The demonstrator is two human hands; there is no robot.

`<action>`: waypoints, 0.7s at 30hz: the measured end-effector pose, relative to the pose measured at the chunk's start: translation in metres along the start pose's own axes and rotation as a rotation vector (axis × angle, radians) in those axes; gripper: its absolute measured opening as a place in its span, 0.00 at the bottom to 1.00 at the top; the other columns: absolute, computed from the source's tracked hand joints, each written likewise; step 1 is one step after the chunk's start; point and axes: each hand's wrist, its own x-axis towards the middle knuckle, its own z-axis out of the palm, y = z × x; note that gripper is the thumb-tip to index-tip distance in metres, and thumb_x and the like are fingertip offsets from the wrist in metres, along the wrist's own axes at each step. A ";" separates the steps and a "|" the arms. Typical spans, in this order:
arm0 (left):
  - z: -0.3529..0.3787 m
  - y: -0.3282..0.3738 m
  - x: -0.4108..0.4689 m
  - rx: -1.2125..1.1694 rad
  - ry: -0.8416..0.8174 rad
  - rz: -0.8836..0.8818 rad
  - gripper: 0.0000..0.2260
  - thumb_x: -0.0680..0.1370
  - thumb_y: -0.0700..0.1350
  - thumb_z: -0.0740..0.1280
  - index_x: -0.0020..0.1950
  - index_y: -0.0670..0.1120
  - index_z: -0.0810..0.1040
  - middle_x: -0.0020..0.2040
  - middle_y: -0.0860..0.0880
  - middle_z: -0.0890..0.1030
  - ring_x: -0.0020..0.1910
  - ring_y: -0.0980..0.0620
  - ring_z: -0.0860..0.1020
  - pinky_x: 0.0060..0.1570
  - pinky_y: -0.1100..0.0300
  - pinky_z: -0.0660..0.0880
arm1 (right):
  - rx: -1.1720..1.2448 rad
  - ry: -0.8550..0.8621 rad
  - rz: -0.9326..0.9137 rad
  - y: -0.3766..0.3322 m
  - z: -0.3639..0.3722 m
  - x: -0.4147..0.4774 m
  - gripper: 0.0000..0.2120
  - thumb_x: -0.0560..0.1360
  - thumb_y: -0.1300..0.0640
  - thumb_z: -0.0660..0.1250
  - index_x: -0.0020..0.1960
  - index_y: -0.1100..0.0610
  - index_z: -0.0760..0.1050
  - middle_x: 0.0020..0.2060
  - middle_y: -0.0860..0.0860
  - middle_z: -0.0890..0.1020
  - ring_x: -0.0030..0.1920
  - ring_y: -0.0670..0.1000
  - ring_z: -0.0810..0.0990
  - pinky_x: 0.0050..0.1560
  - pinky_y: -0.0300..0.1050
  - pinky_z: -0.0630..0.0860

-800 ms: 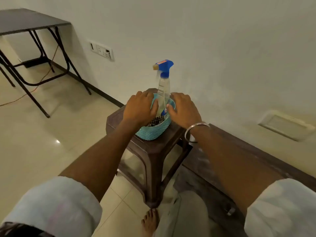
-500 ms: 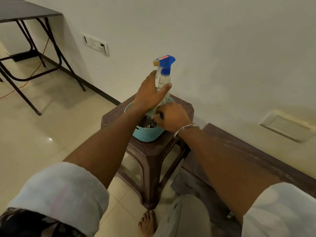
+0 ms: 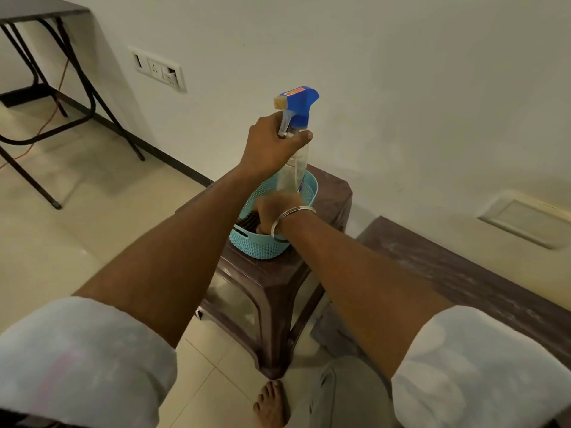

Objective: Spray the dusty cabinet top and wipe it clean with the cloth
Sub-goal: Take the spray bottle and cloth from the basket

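Seen from my head camera, looking down: my left hand (image 3: 272,146) is wrapped around the neck of a spray bottle (image 3: 295,152), fingers and thumb closed just under its blue trigger head. The bottle is clear plastic, tall and slim, standing upright with its base inside a small round basket (image 3: 265,245).

The basket is pale turquoise plastic with a woven, perforated wall and a slot handle near its rim. Besides the bottle it holds a dark checked cloth (image 3: 248,220), only partly visible. My right hand (image 3: 278,208) reaches down into the basket at the cloth; its fingers are curled, but I cannot tell whether they have actually gripped the fabric (the hand is blurred and hides its own fingertips). A thin metal bangle (image 3: 290,219) circles that wrist.

The basket sits on a brown plastic stool (image 3: 272,282) with a squared top and tapered legs. Just right of the stool runs the cabinet top (image 3: 457,273), a long, low, dark wood-grain surface against the wall, streaked with pale dust.
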 end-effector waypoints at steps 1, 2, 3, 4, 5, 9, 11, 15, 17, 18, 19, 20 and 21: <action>0.000 -0.001 0.000 -0.001 0.002 -0.001 0.14 0.78 0.50 0.71 0.59 0.44 0.79 0.50 0.50 0.82 0.49 0.51 0.81 0.48 0.69 0.73 | -0.024 0.007 0.003 -0.001 0.002 0.001 0.17 0.77 0.53 0.64 0.64 0.56 0.73 0.58 0.56 0.80 0.58 0.58 0.78 0.58 0.52 0.75; -0.001 -0.002 0.000 -0.006 0.009 -0.003 0.14 0.78 0.50 0.71 0.59 0.44 0.79 0.50 0.50 0.82 0.49 0.52 0.81 0.47 0.69 0.73 | -0.044 0.004 0.007 -0.002 0.002 0.002 0.16 0.78 0.55 0.63 0.64 0.57 0.73 0.58 0.57 0.80 0.59 0.58 0.78 0.58 0.52 0.75; -0.002 -0.003 0.000 -0.011 0.014 -0.006 0.14 0.78 0.50 0.71 0.59 0.44 0.79 0.49 0.51 0.82 0.48 0.52 0.81 0.47 0.70 0.73 | -0.062 0.002 0.012 -0.003 0.002 0.002 0.15 0.79 0.57 0.60 0.64 0.58 0.72 0.59 0.57 0.79 0.59 0.58 0.77 0.58 0.52 0.74; -0.002 -0.005 0.000 -0.020 0.019 -0.007 0.15 0.78 0.50 0.71 0.60 0.43 0.79 0.50 0.51 0.81 0.48 0.52 0.80 0.47 0.70 0.73 | -0.084 0.007 0.016 -0.006 0.002 0.003 0.14 0.80 0.59 0.58 0.64 0.59 0.73 0.59 0.57 0.79 0.60 0.58 0.77 0.58 0.52 0.74; -0.003 -0.005 -0.001 -0.024 0.019 -0.007 0.15 0.78 0.51 0.71 0.60 0.43 0.79 0.50 0.51 0.81 0.48 0.53 0.80 0.47 0.70 0.72 | -0.116 0.018 0.018 -0.008 0.002 0.004 0.14 0.80 0.60 0.56 0.63 0.59 0.73 0.59 0.57 0.79 0.60 0.59 0.77 0.57 0.52 0.74; -0.001 -0.003 -0.003 -0.031 0.005 0.000 0.17 0.79 0.51 0.71 0.63 0.43 0.78 0.52 0.51 0.81 0.50 0.52 0.81 0.47 0.72 0.72 | -0.203 -0.002 0.008 -0.012 0.006 0.008 0.14 0.80 0.61 0.56 0.63 0.58 0.74 0.61 0.56 0.79 0.61 0.58 0.77 0.57 0.54 0.74; 0.001 -0.001 -0.004 -0.045 0.007 0.000 0.16 0.79 0.50 0.70 0.63 0.43 0.78 0.52 0.51 0.82 0.48 0.53 0.81 0.46 0.72 0.72 | -0.186 -0.037 0.015 -0.011 0.004 0.011 0.14 0.80 0.61 0.57 0.64 0.59 0.73 0.62 0.56 0.78 0.62 0.58 0.77 0.57 0.53 0.74; 0.005 0.000 -0.005 -0.038 0.016 -0.002 0.14 0.80 0.49 0.69 0.62 0.43 0.77 0.50 0.52 0.80 0.43 0.59 0.79 0.41 0.79 0.70 | -0.183 -0.022 -0.021 -0.009 -0.002 0.010 0.14 0.80 0.60 0.57 0.64 0.60 0.74 0.62 0.56 0.78 0.62 0.57 0.77 0.56 0.51 0.75; 0.005 0.000 -0.003 -0.048 0.017 -0.020 0.14 0.80 0.48 0.68 0.63 0.42 0.76 0.51 0.51 0.79 0.45 0.56 0.78 0.43 0.78 0.70 | -0.133 0.037 -0.050 -0.005 -0.003 0.006 0.13 0.78 0.57 0.62 0.61 0.59 0.75 0.58 0.56 0.80 0.58 0.57 0.79 0.54 0.50 0.75; 0.004 0.000 -0.002 -0.056 0.016 -0.032 0.14 0.81 0.48 0.68 0.63 0.42 0.75 0.51 0.50 0.79 0.47 0.55 0.78 0.45 0.75 0.71 | -0.081 0.063 -0.054 -0.002 -0.005 0.004 0.13 0.76 0.55 0.65 0.58 0.58 0.76 0.56 0.56 0.81 0.56 0.57 0.80 0.53 0.50 0.76; 0.004 0.001 -0.001 -0.063 0.016 -0.044 0.15 0.80 0.48 0.68 0.63 0.42 0.76 0.51 0.49 0.80 0.48 0.53 0.78 0.46 0.72 0.72 | -0.014 0.069 -0.047 0.001 -0.008 0.001 0.13 0.73 0.54 0.68 0.56 0.58 0.76 0.53 0.56 0.82 0.53 0.57 0.81 0.51 0.50 0.78; 0.003 0.002 -0.001 -0.068 0.018 -0.051 0.15 0.80 0.48 0.68 0.63 0.41 0.76 0.52 0.49 0.80 0.49 0.52 0.79 0.47 0.71 0.72 | 0.055 0.057 -0.033 0.005 -0.010 -0.001 0.13 0.71 0.53 0.70 0.53 0.57 0.77 0.50 0.55 0.82 0.51 0.56 0.81 0.48 0.49 0.78; 0.003 0.003 -0.001 -0.072 0.023 -0.054 0.15 0.80 0.47 0.69 0.62 0.41 0.76 0.52 0.48 0.80 0.50 0.52 0.79 0.47 0.69 0.72 | 0.121 0.037 -0.013 0.009 -0.013 -0.002 0.12 0.70 0.52 0.71 0.50 0.57 0.76 0.49 0.55 0.82 0.49 0.56 0.81 0.46 0.48 0.78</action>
